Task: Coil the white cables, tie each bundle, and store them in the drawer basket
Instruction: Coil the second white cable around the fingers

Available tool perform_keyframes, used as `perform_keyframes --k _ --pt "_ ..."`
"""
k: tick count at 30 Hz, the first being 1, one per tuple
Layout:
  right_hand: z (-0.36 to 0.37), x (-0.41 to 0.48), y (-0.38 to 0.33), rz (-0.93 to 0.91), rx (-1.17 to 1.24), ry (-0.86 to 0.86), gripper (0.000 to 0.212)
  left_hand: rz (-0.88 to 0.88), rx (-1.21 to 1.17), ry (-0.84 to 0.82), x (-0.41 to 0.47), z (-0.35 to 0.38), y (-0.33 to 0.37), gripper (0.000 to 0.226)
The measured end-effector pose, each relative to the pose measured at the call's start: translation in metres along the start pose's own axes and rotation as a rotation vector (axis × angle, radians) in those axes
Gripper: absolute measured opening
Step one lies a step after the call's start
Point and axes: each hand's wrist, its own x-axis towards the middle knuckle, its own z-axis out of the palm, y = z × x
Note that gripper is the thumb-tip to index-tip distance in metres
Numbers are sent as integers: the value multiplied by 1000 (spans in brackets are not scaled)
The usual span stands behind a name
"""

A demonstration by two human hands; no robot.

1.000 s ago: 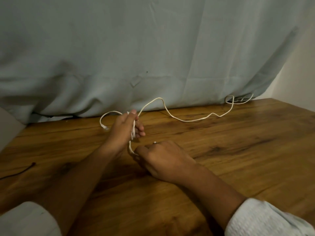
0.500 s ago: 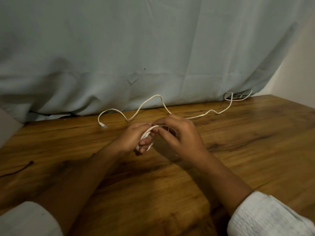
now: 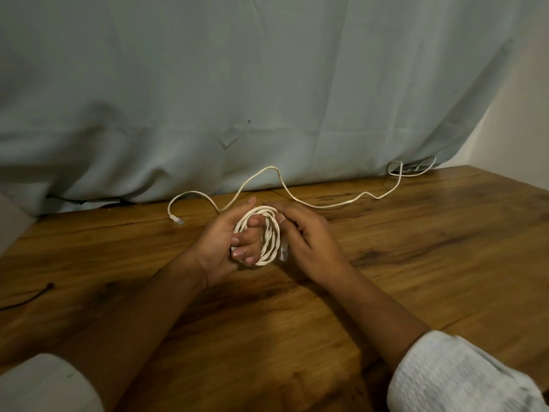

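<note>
A coiled white cable forms a small ring of several turns, held upright just above the wooden table. My left hand grips it, fingers threaded through the ring. My right hand holds the ring's right side, and a plug end hangs down by its thumb. A second white cable lies loose in waves along the back of the table, its connector at the left and its far end looped at the right by the curtain. No drawer basket is in view.
A pale grey-green curtain hangs behind the table's back edge. A thin black tie or cord lies at the left edge of the table. A white wall stands at the right.
The cable between my hands has gone from one loose strand to a tight ring. My right hand rose from the table to the coil's right side. The second cable lies unmoved.
</note>
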Motion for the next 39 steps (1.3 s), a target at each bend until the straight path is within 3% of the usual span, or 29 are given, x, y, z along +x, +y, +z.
perform_keyframes --k 3,8,14,19,24,29,35,39 --pt "3 -2 -5 22 6 -28 35 6 -13 20 -1 0 1 53" --pt "7 -8 -8 102 54 -136 35 47 -12 104 -3 -1 5 45" --pt "8 -9 -15 119 167 -108 37 66 -101 108 -1 -2 7 46" --pt "13 -9 -15 154 -20 -199 46 68 -135 84 -1 -1 8 51" --pt "17 -11 -20 333 333 -231 26 62 -121 19 -3 1 8 45" --pt "20 -11 -19 356 363 -229 24 77 -128 22 0 -2 6 51" --pt "18 -7 -10 295 149 -196 27 205 122 123 1 -4 -3 42" --pt "12 -5 -3 249 -64 -169 35 235 391 223 6 -10 -10 51"
